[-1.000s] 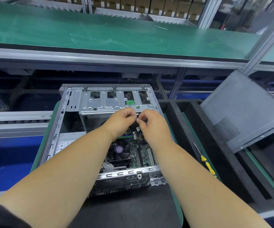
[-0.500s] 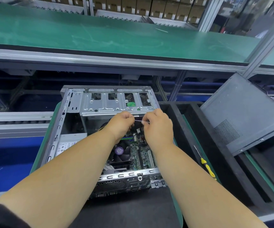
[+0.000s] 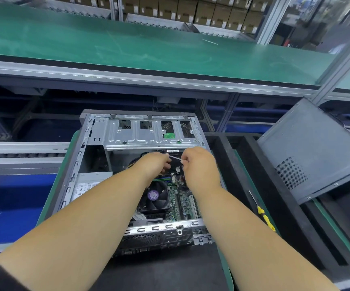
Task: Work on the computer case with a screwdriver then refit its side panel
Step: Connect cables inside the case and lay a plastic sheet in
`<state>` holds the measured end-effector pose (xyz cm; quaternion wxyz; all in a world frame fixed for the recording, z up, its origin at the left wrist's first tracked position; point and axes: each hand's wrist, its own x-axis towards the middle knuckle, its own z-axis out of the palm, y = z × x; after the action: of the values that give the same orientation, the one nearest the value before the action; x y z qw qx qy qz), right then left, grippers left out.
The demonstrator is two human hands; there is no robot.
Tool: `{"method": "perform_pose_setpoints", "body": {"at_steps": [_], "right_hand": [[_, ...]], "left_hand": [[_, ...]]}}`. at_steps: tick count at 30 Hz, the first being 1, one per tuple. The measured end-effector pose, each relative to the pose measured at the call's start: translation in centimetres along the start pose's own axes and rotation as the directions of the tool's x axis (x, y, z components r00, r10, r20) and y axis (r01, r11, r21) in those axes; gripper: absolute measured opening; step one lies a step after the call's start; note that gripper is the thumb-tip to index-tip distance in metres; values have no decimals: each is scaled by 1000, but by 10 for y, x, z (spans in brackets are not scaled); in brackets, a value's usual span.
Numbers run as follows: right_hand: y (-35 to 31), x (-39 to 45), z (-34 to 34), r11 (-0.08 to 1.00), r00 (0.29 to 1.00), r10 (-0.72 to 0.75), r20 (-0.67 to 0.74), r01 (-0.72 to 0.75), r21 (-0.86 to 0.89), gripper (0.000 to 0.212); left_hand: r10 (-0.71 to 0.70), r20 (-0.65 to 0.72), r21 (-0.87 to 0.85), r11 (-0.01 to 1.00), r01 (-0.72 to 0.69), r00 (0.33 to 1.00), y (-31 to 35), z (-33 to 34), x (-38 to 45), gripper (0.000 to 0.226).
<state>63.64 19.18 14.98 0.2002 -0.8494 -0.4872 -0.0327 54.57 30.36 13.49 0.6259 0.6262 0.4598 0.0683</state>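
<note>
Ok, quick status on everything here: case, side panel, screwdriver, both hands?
computer case: open, side panel off, lying flat
side panel: detached, propped tilted to the case's right
screwdriver: lying unused right of the case
left hand: inside the case, pinching a thin white strip
right hand: pinching the strip's other end

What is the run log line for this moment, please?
both hands pinch thin white strip inside open case | screwdriver unused | side panel off

Both hands forward, fingers curled, pinching
</note>
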Motion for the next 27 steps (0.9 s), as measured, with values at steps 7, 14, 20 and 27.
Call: {"method": "perform_pose_setpoints", "body": {"at_steps": [7,14,20,27], "right_hand": [[-5,1,1,999,999,-20,30,21,-39,12],[-4,0,1,996,999,-46,10,47,-72,14],[-3,-1,1,998,999,-48,-22,47,-43,15],[-2,-1,1,995,998,11,-59,-16,-95,7]], "left_hand": [[82,-89,60,995,-77,993,-16,1,8,50],[21,55,-146,989,-13,998,-16,4,7,47],[-34,175,-373,923,98,984,-10,5,4,4],[-229,176,-524,802,288,957,1,9,7,18]]}}
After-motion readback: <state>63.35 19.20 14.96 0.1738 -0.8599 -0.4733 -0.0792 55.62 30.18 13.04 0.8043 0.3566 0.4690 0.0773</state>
